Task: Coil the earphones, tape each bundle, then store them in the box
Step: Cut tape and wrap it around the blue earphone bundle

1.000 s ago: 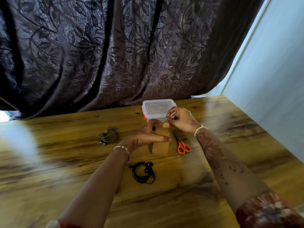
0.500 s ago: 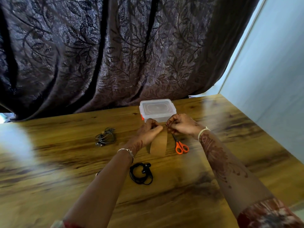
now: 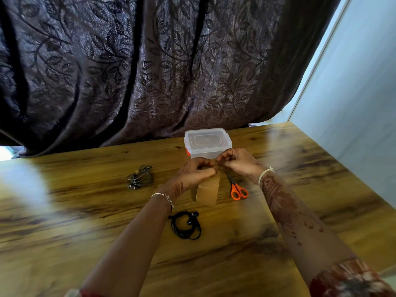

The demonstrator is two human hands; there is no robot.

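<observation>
A brown tape roll (image 3: 207, 190) stands on edge on the wooden table (image 3: 246, 254). My left hand (image 3: 196, 171) grips its top from the left. My right hand (image 3: 235, 160) pinches at the same top edge with curled fingers, its fingertips meeting those of the left. What lies between the fingertips is hidden. A coiled black earphone (image 3: 185, 225) lies near my left wrist. A grey earphone bundle (image 3: 140, 177) lies further left. The clear plastic box (image 3: 207, 142), lid on, stands just behind my hands.
Orange-handled scissors (image 3: 239, 190) lie right of the tape, under my right wrist. A dark leaf-patterned curtain (image 3: 150, 71) hangs behind the table's far edge. A pale wall (image 3: 353, 103) runs along the table's right side.
My right hand has come down from above the roll to its top edge, next to my left hand. The tape roll has tilted more upright. Earphones, box and scissors lie as before.
</observation>
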